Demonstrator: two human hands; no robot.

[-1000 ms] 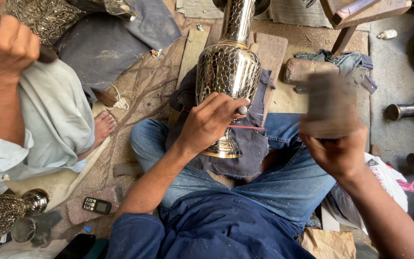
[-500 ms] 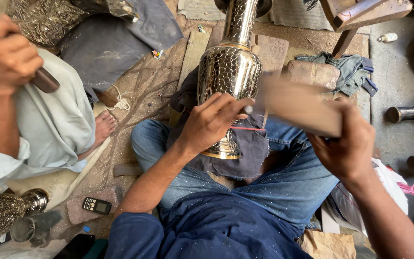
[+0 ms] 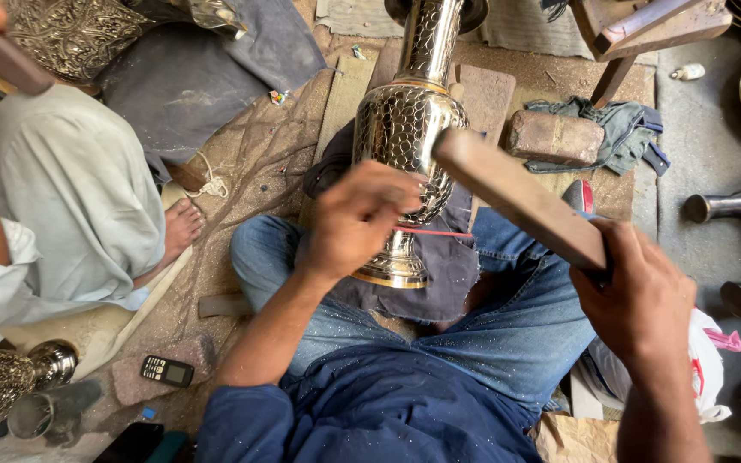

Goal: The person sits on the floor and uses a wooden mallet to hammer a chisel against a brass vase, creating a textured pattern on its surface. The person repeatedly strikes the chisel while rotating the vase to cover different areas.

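Your left hand presses closed against the shiny scale-patterned metal vase lying across your lap on a dark cloth — your right hand grips a flat brown wooden mallet, its end touching the vase.

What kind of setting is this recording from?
Most likely a metal-craft workshop where people work seated on the floor. The left hand steadies an engraved metal vase while the right hand swings a wooden mallet; more patterned vessels lie around.
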